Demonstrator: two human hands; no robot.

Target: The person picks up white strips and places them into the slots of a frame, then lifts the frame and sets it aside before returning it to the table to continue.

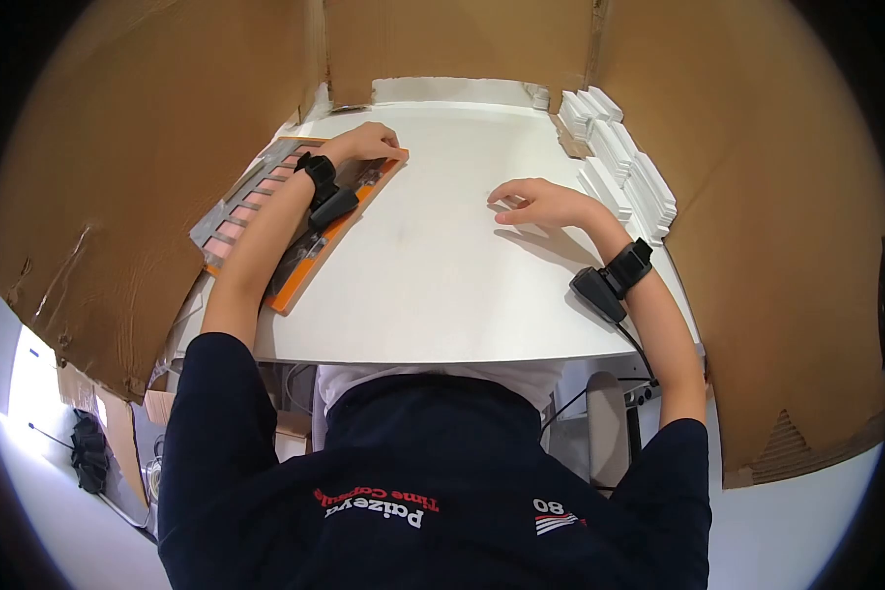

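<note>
A flat tray with an orange rim [300, 285] lies at a slant on the left of the white table. Grey slats cross its pink panels, and some dark and clear small items lie along its right-hand channel. Over its far right corner, my left hand [366, 144] has its fingers bent down and together at the rim. Its fingertips are partly hidden, so what they hold cannot be made out. My right hand [544, 205] hovers over the table to the right of the middle, thumb and fingers apart and nothing between them. Its shadow falls on the tabletop.
White ridged blocks [615, 152] are stacked along the table's right edge. A white strip [452, 92] lies at the back. Brown cardboard walls [452, 39] enclose the table on the back and both sides. Both wrists carry black strapped devices; a cable [639, 349] hangs from the right one.
</note>
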